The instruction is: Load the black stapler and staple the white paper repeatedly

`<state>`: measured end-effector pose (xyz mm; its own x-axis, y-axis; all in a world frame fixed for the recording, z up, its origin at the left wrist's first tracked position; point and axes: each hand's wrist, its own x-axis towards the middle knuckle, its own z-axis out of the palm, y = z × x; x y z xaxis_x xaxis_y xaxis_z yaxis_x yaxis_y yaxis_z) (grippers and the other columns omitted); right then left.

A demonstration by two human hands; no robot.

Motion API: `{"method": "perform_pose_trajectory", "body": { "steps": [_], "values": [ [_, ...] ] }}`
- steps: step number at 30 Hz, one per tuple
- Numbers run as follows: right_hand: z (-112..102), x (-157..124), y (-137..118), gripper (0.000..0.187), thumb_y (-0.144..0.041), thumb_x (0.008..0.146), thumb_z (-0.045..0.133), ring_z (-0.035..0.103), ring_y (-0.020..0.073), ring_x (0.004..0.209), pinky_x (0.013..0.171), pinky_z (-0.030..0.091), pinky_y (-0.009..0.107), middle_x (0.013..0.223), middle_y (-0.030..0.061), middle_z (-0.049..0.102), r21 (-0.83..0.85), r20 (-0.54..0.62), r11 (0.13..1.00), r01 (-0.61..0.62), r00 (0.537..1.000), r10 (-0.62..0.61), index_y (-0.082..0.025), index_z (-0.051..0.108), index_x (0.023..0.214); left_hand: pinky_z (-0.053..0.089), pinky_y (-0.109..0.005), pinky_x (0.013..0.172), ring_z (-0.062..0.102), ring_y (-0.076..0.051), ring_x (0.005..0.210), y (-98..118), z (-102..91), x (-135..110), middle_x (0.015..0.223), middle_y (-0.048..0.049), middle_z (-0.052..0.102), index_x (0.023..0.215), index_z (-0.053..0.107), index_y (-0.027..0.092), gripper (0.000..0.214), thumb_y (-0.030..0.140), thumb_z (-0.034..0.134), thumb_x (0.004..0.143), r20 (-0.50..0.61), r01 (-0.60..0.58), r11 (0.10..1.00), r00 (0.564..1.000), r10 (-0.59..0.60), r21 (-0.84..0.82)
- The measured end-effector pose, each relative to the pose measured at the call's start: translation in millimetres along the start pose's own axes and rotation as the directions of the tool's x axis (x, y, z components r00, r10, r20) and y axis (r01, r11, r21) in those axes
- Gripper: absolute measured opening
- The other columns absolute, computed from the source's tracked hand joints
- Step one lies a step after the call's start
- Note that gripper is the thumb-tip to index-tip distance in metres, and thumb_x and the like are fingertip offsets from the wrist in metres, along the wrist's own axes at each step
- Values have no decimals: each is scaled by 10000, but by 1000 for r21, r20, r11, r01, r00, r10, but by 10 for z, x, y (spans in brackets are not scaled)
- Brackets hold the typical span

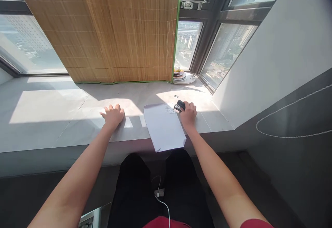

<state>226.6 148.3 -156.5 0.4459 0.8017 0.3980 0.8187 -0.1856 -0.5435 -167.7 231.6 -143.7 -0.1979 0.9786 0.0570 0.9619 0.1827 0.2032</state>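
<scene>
My right hand [189,113] is closed around a small black stapler [180,105] at the upper right corner of a stack of white paper [165,127]. Rows of small dark marks [169,109] show on the paper beside the stapler; whether they are staples I cannot make out. The paper lies on the white windowsill [85,131], its near end hanging past the front edge with the corners bent. My left hand [113,116] rests on the sill to the left of the paper, its fingers spread and holding nothing. Two short dark strips [176,96] lie beyond the stapler.
A bamboo blind [124,30] hangs in front of the window, above the back of the sill. Stacked plates [181,77] stand in the far right corner. A beaded cord [293,137] loops at the right. A white cable [166,205] runs between my legs.
</scene>
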Motion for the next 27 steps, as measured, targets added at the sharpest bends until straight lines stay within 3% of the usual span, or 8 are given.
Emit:
{"method": "perform_pose_trajectory", "body": {
  "steps": [4,10,13,16,19,21,24,27],
  "values": [
    [-65,-58,-32,366,-154,971,532,548,330,1149,990,482,493,1213,161,634,89,-108,994,55,993,-45,-194,655,1314,151,-820,1253,174,-541,1660,-277,-22,-125,1801,-242,271,1673,454,204,694,520,321,1069,36,21,1000,999,-22,13],
    [-107,-344,-479,313,-173,973,600,606,309,1112,873,522,400,1185,125,650,166,200,969,182,956,-213,-232,679,1270,180,-816,1244,200,-536,1651,-264,12,-182,1779,-266,297,1622,486,177,672,498,291,1064,-16,6,1000,1000,-6,16],
    [-20,-474,-761,296,-141,990,585,610,314,1128,890,518,406,1198,135,659,124,272,965,230,928,-256,-241,683,1250,194,-819,1239,238,-531,1634,-254,12,-171,1763,-268,325,1593,513,180,654,496,288,1067,-34,-5,1000,999,5,17],
    [50,-479,-835,314,-160,982,638,610,317,1152,916,517,409,1214,139,671,116,326,960,255,903,-280,-235,668,1286,194,-828,1235,252,-533,1629,-259,7,-170,1759,-263,339,1567,537,185,633,490,292,1069,-27,1,1000,1000,-1,21],
    [-14,-307,-578,397,-337,978,728,621,302,1172,918,519,386,1297,141,676,207,268,934,291,901,-340,-222,647,1350,191,-834,1232,264,-538,1624,-271,21,-165,1755,-264,348,1560,547,182,624,483,305,1069,-41,0,1000,999,1,17],
    [-126,-116,-247,300,-426,1035,638,656,272,1043,852,511,361,1203,142,718,176,219,950,258,931,-293,-191,715,1203,187,-842,1228,266,-546,1618,-285,44,-152,1749,-276,350,1574,539,170,637,486,312,1070,-54,-10,1000,999,11,11],
    [-298,154,300,460,-394,1089,453,640,268,787,723,450,367,793,142,700,-155,257,986,54,966,-12,-158,742,818,187,-844,1230,265,-545,1616,-310,86,-124,1748,-275,351,1589,528,170,647,495,319,1070,-61,-18,1000,998,18,4],
    [-361,251,617,470,-361,1059,475,655,270,778,699,422,352,728,148,687,-292,306,956,36,950,58,-174,698,690,190,-834,1239,270,-531,1618,-323,119,-101,1749,-255,360,1582,540,186,633,485,323,1068,-71,-4,1000,998,4,9]
  ]
}}
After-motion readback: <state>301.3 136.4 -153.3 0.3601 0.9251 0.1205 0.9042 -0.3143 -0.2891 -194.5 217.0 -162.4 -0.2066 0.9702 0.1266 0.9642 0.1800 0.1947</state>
